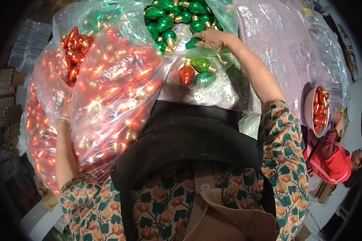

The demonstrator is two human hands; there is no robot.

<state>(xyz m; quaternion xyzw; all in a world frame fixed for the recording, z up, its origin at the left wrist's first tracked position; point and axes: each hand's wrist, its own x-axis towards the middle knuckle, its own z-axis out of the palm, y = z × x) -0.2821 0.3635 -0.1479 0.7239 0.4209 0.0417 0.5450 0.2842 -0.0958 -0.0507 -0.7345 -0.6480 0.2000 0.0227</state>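
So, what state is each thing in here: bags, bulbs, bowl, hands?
Left bag: open, bulging with red bulbs
Far bag: open, green bulbs showing
Single red bulb: lying outside the left bag
Bowl: filled with more red bulbs
Left hand: at the left bag, fingers unclear
Right hand: at a green bulb, grip unclear

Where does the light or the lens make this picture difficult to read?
Head view: bright glare on the plastic bag over the red bulbs; a dark shadow beside the right forearm; black, curved fisheye borders; the left hand hard to make out.
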